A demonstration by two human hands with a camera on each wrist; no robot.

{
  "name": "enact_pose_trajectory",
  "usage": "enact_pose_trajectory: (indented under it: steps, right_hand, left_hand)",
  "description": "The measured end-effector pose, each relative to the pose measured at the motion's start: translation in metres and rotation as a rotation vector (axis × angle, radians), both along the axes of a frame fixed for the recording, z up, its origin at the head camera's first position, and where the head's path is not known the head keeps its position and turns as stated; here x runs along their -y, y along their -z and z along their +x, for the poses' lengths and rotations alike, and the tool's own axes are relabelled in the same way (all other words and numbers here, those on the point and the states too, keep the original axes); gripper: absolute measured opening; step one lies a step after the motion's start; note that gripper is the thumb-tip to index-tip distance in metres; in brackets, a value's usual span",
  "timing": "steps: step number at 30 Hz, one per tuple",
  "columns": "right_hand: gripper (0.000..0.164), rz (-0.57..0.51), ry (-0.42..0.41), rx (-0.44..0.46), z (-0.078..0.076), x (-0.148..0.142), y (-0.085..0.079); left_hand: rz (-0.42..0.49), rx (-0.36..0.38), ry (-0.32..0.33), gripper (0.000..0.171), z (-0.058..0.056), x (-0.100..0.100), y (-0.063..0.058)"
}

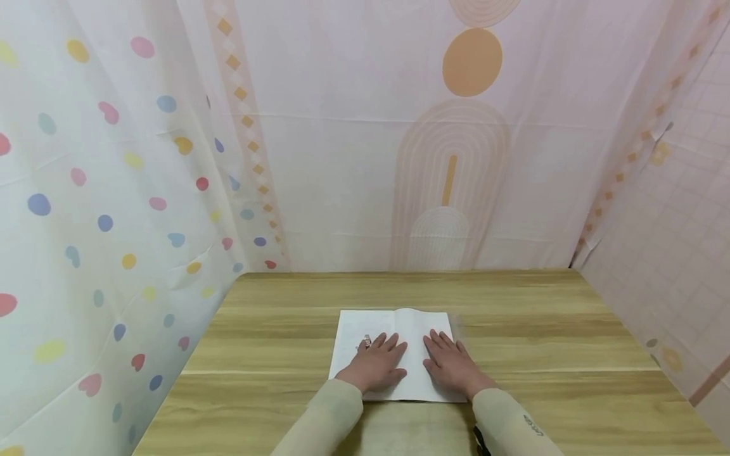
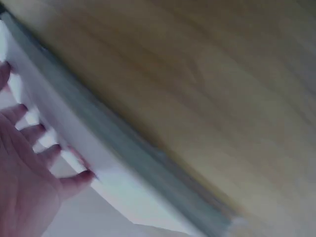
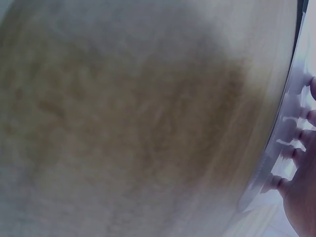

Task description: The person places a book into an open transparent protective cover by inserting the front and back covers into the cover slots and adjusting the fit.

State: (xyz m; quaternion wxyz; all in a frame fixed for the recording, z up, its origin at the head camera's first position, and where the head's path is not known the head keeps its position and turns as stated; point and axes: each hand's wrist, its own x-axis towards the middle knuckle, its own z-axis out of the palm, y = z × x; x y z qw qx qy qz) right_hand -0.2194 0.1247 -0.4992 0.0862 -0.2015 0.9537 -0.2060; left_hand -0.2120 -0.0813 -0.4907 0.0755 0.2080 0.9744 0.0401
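An open book point(image 1: 412, 354) with white pages lies on the wooden table, its spine running away from me. A small dark printed picture point(image 1: 367, 341) shows on the left page, partly behind my fingers. My left hand point(image 1: 376, 365) rests palm down on the left page, fingers spread toward the spine. On the right page my right hand point(image 1: 452, 364) lies flat, its fingers straight and pointing up and inward. In the left wrist view the spread left fingertips touch the book point(image 2: 118, 168), whose thick edge is seen. The right wrist view shows the right fingertips on the page point(image 3: 276, 163).
The wooden table point(image 1: 256, 354) spreads out around the book on both sides. A pale curtain point(image 1: 342, 158) with an arch pattern hangs behind it. A dotted curtain point(image 1: 114, 253) stands at the left, and a checked one point(image 1: 673, 253) at the right.
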Motion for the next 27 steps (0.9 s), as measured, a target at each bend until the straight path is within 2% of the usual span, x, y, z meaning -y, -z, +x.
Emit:
enact_pose_trajectory:
  steps: [6, 9, 14, 17, 22, 24, 27]
  right_hand:
    - [0.054, -0.004, 0.000, 0.004, 0.001, 0.000, -0.001]
    - [0.053, -0.008, -0.003, 0.008, 0.002, 0.001, -0.004]
    - [0.050, 0.004, -0.010, -0.008, 0.004, 0.002, -0.005]
    - [0.051, 0.022, -0.010, -0.017, 0.004, 0.002, -0.004]
    - [0.052, 0.022, -0.008, 0.002, 0.003, 0.002, -0.003]
    - [0.052, 0.023, -0.005, 0.009, 0.002, 0.001, -0.002]
    - [0.052, 0.043, -0.004, -0.003, 0.001, 0.002, -0.001]
  left_hand:
    - [0.022, 0.035, 0.013, 0.060, -0.001, 0.001, -0.003]
    - [-0.015, 0.004, 0.007, 0.058, 0.001, -0.004, -0.007]
    - [-0.125, -0.062, 0.008, 0.056, 0.003, -0.014, -0.008]
    - [-0.116, -0.023, 0.006, 0.057, 0.000, -0.013, -0.008]
    - [-0.017, 0.052, -0.005, 0.063, -0.006, -0.007, -0.007]
    - [-0.026, 0.064, -0.003, 0.067, -0.005, -0.008, -0.006]
    - [-0.071, 0.030, -0.001, 0.070, -0.003, -0.011, -0.006]
